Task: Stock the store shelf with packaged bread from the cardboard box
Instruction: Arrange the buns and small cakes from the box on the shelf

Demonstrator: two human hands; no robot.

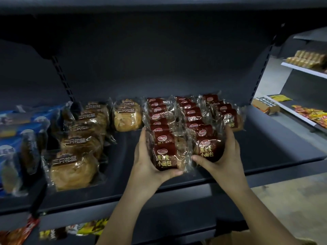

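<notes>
Bread in dark red wrappers filled three rows running front to back on the dark shelf (274,151), a little toward three o'clock of its middle. The left hand (146,167) gripped the front pack of the left row (165,159), thumb curled along its lower edge and fingers up its nine o'clock side. The right hand (224,156) gripped the front pack of the middle row (208,150), thumb across its lower front, fingers reaching up its three o'clock side. The two hands were apart, each clamped on its own pack, and the packs were touching. The third row (224,110) sat at one o'clock of the right hand. Golden round buns (76,167) in clear wrap lay at nine o'clock of the left hand, with blue packs (10,152) beyond them. A corner of the cardboard box (228,238) showed at five o'clock, below the right forearm. Snack bags (88,227) lay on the tier underneath at seven o'clock, and white shelving (304,69) with yellowish goods stood at three o'clock
</notes>
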